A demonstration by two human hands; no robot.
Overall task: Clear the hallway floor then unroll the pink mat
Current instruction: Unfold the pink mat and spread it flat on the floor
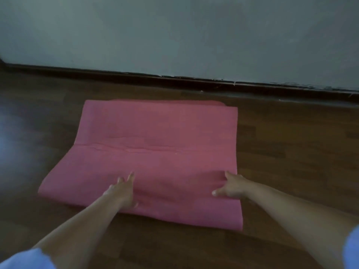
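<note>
Head view: both hands [121,190] [232,185] flat on pink mat [155,133].

2 hands [121,191] [231,186] flat, pink mat [159,133], floor [291,162]

Pink mat [155,133] on (wooden) floor [291,152]

Single head view, close, angled down toward floor [291,152] and wall [174,35].
</note>
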